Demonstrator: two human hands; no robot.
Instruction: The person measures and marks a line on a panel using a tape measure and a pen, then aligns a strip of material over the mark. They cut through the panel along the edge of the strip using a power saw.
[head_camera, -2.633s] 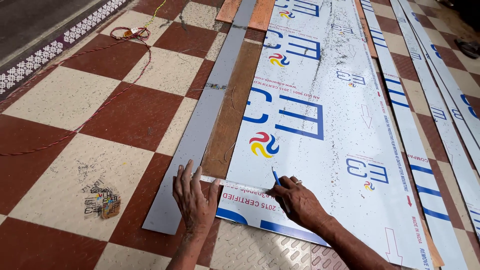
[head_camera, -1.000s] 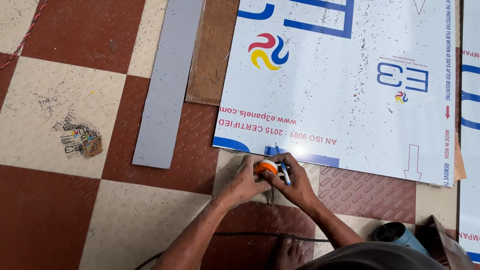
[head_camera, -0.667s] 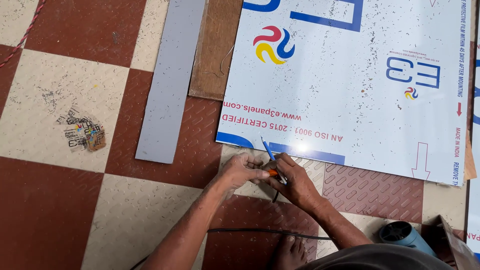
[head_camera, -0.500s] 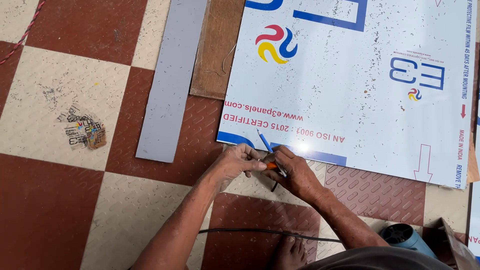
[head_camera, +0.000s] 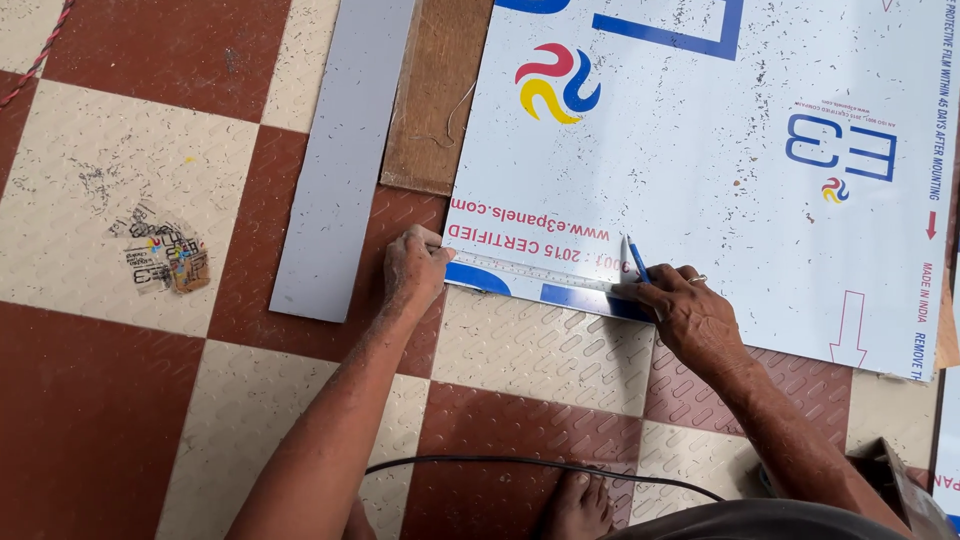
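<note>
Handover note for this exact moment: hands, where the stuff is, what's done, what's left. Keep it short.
Left hand: pins the end of the tape measure at the corner of the white panel.
Right hand: holds the blue pen, tip on the panel beside the tape.
Tape lies along the panel's near edge; grey strip and wooden board lie to the left on the floor.
Done: tape laid out.
Left: I see no pen mark yet.

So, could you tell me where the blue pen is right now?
In the head view, the blue pen is in the right hand, tip on the white panel by the tape's end.
</note>
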